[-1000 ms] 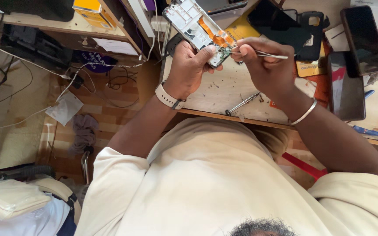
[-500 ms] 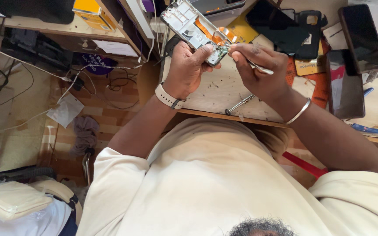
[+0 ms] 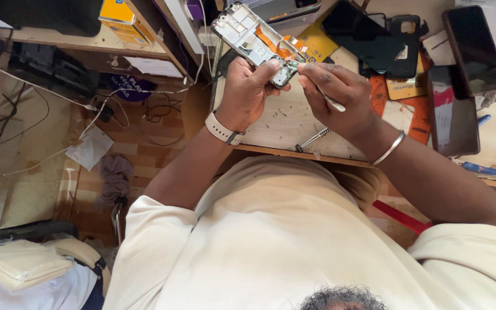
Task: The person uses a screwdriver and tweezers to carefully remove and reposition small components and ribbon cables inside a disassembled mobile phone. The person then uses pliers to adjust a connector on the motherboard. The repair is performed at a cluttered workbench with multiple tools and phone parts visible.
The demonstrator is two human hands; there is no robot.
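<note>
My left hand (image 3: 248, 92) grips the lower end of an opened phone frame (image 3: 247, 31), grey metal with orange flex cables and a small circuit board showing. My right hand (image 3: 334, 95) pinches a thin metal tweezer (image 3: 331, 102) and presses its tip against the board at the frame's lower edge. Both hands meet above a scuffed wooden work board (image 3: 285, 123). A pale watch band circles my left wrist, a silver bangle my right.
A screwdriver (image 3: 312, 139) lies on the board near its front edge. Dark phones (image 3: 473, 49) and a black phone case (image 3: 374, 40) lie on the right. A yellow box (image 3: 123, 20) sits on a shelf at left, with cables and paper on the floor below.
The phone frame has tilted and shifted slightly left. My right hand has moved in closer to my left, bringing the tweezer tip onto the board.
</note>
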